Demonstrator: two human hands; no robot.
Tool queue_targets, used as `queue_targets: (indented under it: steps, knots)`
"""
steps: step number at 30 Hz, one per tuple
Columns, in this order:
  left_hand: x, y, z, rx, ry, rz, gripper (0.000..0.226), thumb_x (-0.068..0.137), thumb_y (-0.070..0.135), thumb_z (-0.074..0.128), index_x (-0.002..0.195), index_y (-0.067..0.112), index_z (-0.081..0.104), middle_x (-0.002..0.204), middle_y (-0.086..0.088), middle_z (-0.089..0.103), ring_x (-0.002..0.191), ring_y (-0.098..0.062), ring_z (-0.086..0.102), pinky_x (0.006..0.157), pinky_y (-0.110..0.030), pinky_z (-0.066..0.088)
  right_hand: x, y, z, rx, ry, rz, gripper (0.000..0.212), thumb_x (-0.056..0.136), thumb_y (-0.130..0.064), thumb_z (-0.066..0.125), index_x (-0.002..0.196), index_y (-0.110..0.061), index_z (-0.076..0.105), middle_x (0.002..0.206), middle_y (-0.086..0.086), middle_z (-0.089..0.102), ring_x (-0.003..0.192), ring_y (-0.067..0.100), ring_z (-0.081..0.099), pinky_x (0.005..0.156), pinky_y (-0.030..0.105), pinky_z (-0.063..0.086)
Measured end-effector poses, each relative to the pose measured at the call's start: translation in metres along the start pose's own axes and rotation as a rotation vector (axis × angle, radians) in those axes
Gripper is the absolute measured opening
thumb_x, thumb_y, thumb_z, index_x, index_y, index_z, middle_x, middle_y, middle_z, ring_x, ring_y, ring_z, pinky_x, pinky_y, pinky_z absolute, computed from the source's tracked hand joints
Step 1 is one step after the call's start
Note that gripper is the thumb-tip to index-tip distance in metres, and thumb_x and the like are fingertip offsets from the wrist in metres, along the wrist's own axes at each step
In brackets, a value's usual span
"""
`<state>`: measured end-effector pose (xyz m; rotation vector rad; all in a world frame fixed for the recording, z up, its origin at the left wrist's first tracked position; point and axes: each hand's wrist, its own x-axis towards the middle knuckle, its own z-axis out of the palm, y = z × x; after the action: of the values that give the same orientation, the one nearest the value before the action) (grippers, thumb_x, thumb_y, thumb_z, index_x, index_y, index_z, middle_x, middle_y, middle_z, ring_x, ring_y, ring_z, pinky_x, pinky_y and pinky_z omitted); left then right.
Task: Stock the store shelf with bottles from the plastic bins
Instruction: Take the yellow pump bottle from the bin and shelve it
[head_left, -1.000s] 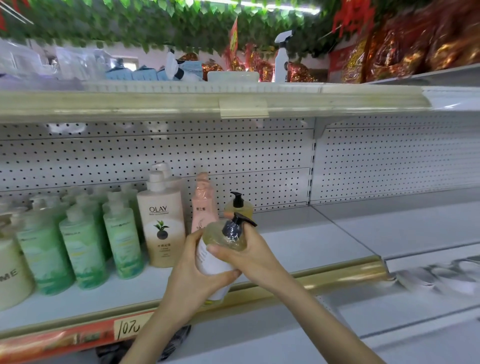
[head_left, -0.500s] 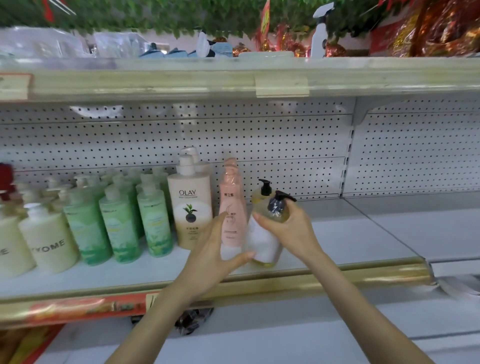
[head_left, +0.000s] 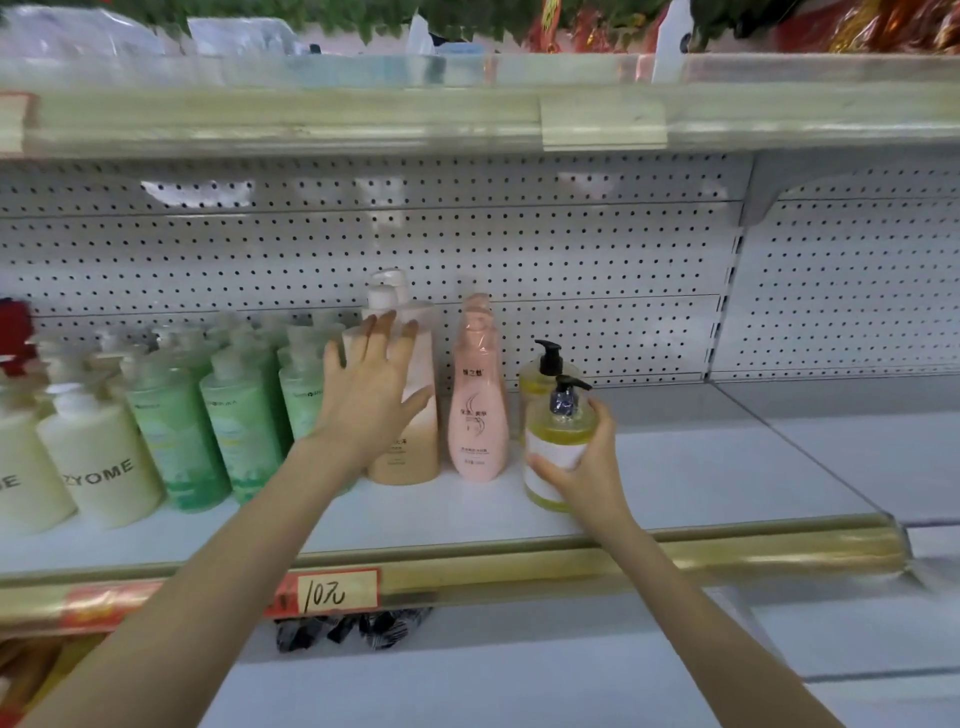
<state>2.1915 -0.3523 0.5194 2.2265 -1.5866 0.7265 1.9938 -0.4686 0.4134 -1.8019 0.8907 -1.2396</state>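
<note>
My right hand (head_left: 584, 467) grips a clear pump bottle of yellow liquid (head_left: 556, 447) with a white label and black pump; it stands on the white shelf (head_left: 701, 478) near the front edge. A second yellow pump bottle (head_left: 540, 374) stands just behind it. To their left stands a pink bottle (head_left: 477, 395). My left hand (head_left: 371, 384), fingers spread and straight, lies against the front of the tall beige pump bottle (head_left: 415, 447), hiding its label.
Green bottles (head_left: 171, 431) and cream bottles (head_left: 98, 462) fill the shelf to the left. A gold rail (head_left: 623, 558) with a "10" price tag (head_left: 335, 595) runs along the front. The upper shelf (head_left: 363, 119) overhangs. Bare shelf lies to the right.
My left hand let go of the yellow bottle and moved up left onto the beige bottle. My right hand carried the yellow bottle right and set it down in front of the other yellow one.
</note>
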Motion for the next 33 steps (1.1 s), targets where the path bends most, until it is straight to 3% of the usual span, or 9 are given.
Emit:
queue_targets:
  steps: [4, 7, 10, 15, 24, 28, 33]
  knots:
    - [-0.006, -0.007, 0.016, 0.074, -0.037, -0.024, 0.068, 0.091, 0.047, 0.046, 0.148, 0.019, 0.02, 0.155, -0.01, 0.013, 0.142, -0.029, 0.011, 0.111, -0.054, 0.007, 0.0, 0.007, -0.001, -0.064, -0.025, 0.0, 0.103, 0.062, -0.015, 0.086, 0.141, -0.02, 0.02, 0.132, 0.001, 0.031, 0.12, 0.014, 0.036, 0.104, 0.03, 0.033]
    - [-0.007, -0.01, 0.023, 0.1, -0.018, -0.01, 0.07, 0.086, 0.043, 0.057, 0.145, 0.015, 0.032, 0.15, -0.017, 0.026, 0.137, -0.033, 0.027, 0.107, -0.059, 0.014, 0.005, 0.008, -0.002, -0.216, -0.004, 0.029, 0.11, 0.059, -0.022, 0.088, 0.144, -0.018, 0.018, 0.135, 0.012, 0.026, 0.122, 0.025, 0.029, 0.101, 0.035, 0.03]
    - [-0.007, -0.012, 0.029, 0.114, 0.014, 0.003, 0.071, 0.081, 0.039, 0.065, 0.141, 0.011, 0.039, 0.145, -0.022, 0.035, 0.13, -0.036, 0.039, 0.102, -0.062, 0.022, 0.008, 0.007, 0.0, -0.222, -0.003, 0.05, 0.114, 0.058, -0.024, 0.089, 0.145, -0.019, 0.015, 0.135, 0.016, 0.027, 0.123, 0.031, 0.032, 0.101, 0.038, 0.033]
    - [-0.007, -0.009, 0.032, 0.07, 0.008, -0.029, 0.073, 0.087, 0.043, 0.054, 0.147, 0.016, 0.025, 0.152, -0.018, 0.021, 0.138, -0.032, 0.026, 0.108, -0.058, 0.013, 0.015, 0.008, 0.006, -0.181, -0.017, 0.104, 0.116, 0.063, -0.019, 0.086, 0.147, -0.02, 0.005, 0.139, 0.014, 0.025, 0.123, 0.035, 0.041, 0.099, 0.042, 0.038]
    - [-0.008, -0.01, 0.03, 0.026, 0.001, -0.017, 0.073, 0.089, 0.045, 0.051, 0.149, 0.017, 0.019, 0.154, -0.014, 0.015, 0.141, -0.028, 0.02, 0.109, -0.055, 0.008, 0.029, 0.007, 0.008, -0.102, -0.084, 0.162, 0.114, 0.069, -0.011, 0.082, 0.148, -0.014, 0.0, 0.146, 0.014, 0.016, 0.133, 0.027, 0.029, 0.104, 0.03, 0.026]
    - [-0.007, -0.015, 0.021, 0.02, -0.059, 0.009, 0.076, 0.092, 0.046, 0.044, 0.15, 0.018, 0.005, 0.156, -0.01, 0.01, 0.143, -0.024, 0.013, 0.111, -0.053, 0.009, 0.031, 0.002, 0.008, -0.124, -0.09, 0.197, 0.115, 0.069, -0.011, 0.082, 0.149, -0.013, 0.0, 0.147, 0.015, 0.018, 0.136, 0.028, 0.025, 0.108, 0.036, 0.025]
    - [-0.016, -0.025, 0.0, 0.08, -0.085, 0.066, 0.077, 0.093, 0.049, 0.037, 0.15, 0.018, -0.006, 0.156, -0.006, 0.014, 0.144, -0.023, 0.008, 0.113, -0.052, 0.001, 0.028, -0.006, 0.01, -0.13, -0.04, 0.254, 0.112, 0.065, -0.008, 0.084, 0.148, -0.011, 0.009, 0.145, 0.014, 0.031, 0.134, 0.03, 0.033, 0.11, 0.046, 0.032]
